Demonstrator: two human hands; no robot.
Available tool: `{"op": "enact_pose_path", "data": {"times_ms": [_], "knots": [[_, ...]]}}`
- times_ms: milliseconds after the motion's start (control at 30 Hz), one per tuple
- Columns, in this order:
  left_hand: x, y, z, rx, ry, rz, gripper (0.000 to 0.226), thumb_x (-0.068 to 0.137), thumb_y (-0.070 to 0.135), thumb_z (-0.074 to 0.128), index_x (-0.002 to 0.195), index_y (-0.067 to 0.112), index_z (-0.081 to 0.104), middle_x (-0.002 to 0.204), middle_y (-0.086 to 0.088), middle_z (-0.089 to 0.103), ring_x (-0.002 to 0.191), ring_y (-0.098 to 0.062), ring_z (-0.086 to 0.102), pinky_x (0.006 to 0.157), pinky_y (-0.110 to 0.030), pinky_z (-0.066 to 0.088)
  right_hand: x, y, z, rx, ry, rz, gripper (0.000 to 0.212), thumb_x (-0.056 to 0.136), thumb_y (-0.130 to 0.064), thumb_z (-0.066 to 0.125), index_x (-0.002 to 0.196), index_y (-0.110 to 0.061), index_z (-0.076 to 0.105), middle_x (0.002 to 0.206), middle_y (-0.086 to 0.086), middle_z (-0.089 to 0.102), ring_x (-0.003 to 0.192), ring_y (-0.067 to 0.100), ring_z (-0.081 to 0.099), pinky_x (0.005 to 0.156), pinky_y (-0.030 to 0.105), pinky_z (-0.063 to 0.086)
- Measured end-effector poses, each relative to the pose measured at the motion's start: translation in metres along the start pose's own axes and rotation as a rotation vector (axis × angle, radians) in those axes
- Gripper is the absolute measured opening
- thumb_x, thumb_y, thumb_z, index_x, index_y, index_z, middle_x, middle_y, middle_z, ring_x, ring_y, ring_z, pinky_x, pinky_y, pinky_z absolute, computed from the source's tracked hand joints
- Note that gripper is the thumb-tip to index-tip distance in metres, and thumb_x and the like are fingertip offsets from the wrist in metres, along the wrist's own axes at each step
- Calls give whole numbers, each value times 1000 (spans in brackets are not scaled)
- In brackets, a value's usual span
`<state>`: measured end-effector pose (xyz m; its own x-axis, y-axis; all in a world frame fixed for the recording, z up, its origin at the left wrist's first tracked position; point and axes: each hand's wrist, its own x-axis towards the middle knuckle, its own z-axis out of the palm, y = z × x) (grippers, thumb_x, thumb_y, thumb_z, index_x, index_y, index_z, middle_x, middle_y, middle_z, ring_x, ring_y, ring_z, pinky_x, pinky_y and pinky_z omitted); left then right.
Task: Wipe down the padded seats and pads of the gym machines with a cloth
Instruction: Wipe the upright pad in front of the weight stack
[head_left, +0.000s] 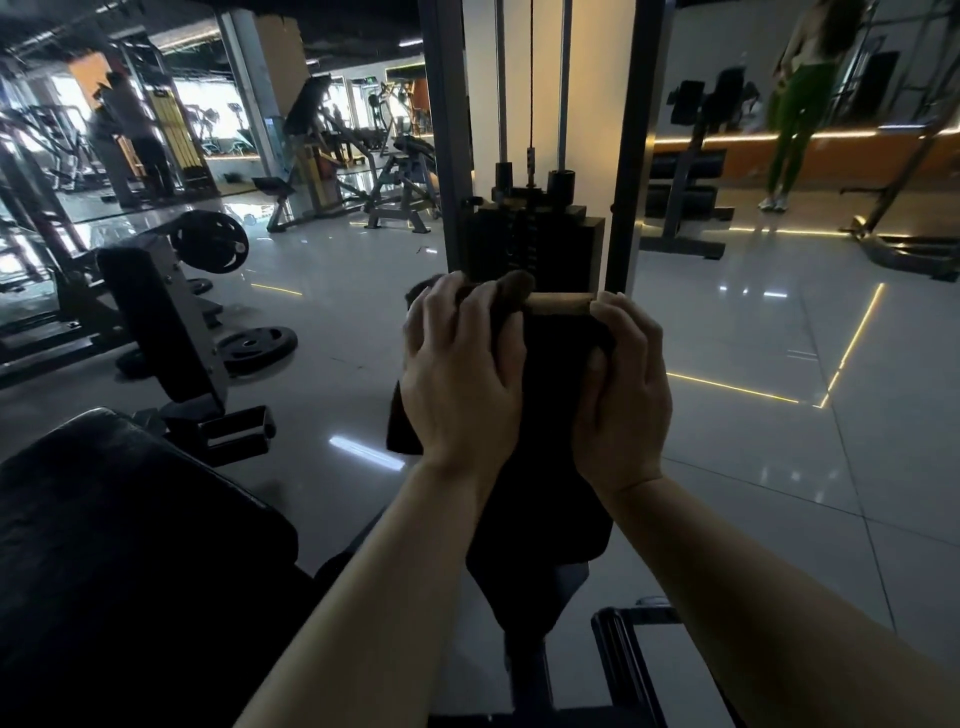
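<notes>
item: narrow black padded seat (540, 499) of a weight-stack machine (530, 249), running lengthwise away from the viewer.
cloth: brown cloth (558, 303), bunched over the pad's far end, partly rolled between the two hands.
left hand: left hand (462, 374) lies over the pad's far left edge, fingers curled onto the cloth, gripping it.
right hand: right hand (626, 384) clasps the pad's far right corner, fingertips on the cloth's roll.
step: judged to be wiping the far end of this pad.
next move: likely calls for drawing the cloth back along the pad under even pressure.
nearby: second black pad (119, 530) at lower left.
writing: none legible.
</notes>
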<state>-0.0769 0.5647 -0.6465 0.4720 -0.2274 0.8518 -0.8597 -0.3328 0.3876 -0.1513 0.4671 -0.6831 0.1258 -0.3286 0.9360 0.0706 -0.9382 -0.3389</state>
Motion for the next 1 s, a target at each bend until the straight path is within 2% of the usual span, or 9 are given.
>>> {"op": "enact_pose_path", "data": {"times_ms": [133,233,367,433,533,667,833,900,1000], "knots": [[-58,-22,21,-138,81,-149,64,97,50,25,148,10,19,146,-17,33,125,-26,40,90,-28,39,-1,0,1,-14,14,-23,28,97,-15,38,126,-15,40,133,0,41,120,28,53,82,48,54],[-119,-36,37,-201,35,-301,65,98,51,25,151,18,9,145,-18,34,128,-29,42,96,-43,47,-2,1,3,-23,36,-30,28,98,-13,37,126,-15,41,132,0,42,121,29,53,83,48,54],[-131,-40,39,-260,9,-394,64,99,51,26,149,12,17,141,-20,40,128,-33,43,99,-48,44,-2,2,4,-28,43,-40,28,98,-14,37,126,-16,41,132,-1,42,121,29,53,83,47,54],[-99,-29,29,-270,83,-367,62,98,42,30,147,6,23,144,-14,39,130,-19,37,108,-26,34,-1,2,3,-29,35,-38,28,98,-14,37,126,-16,40,132,-1,41,121,29,53,82,47,54],[-41,-13,15,-255,170,-255,57,96,34,31,145,5,32,141,-6,40,121,4,33,92,4,22,-1,1,2,-25,16,-31,29,97,-16,38,126,-17,39,132,-1,40,118,31,54,78,48,54],[-30,-10,16,-212,212,-240,57,96,41,29,143,8,34,137,-11,46,114,-14,48,75,-18,36,-1,1,2,-21,12,-38,28,97,-18,37,126,-18,39,132,-1,40,116,32,56,76,49,55],[-109,-46,39,-306,135,-259,59,101,43,24,144,3,30,143,-1,37,131,1,34,102,-8,27,-1,3,5,-37,42,-42,28,100,-17,35,127,-17,38,132,-1,40,120,30,54,81,47,54],[-135,-57,46,-364,81,-342,66,100,48,23,137,-4,38,131,-11,52,120,-10,48,94,-8,33,-1,3,5,-39,48,-46,28,100,-17,35,127,-17,38,132,-2,40,120,29,54,84,45,54],[-146,-53,45,-442,91,-467,55,100,42,27,128,-2,44,109,0,56,99,-14,56,80,-6,38,0,2,4,-41,44,-38,28,100,-18,35,127,-18,38,132,-3,39,120,28,54,82,44,55]]}}
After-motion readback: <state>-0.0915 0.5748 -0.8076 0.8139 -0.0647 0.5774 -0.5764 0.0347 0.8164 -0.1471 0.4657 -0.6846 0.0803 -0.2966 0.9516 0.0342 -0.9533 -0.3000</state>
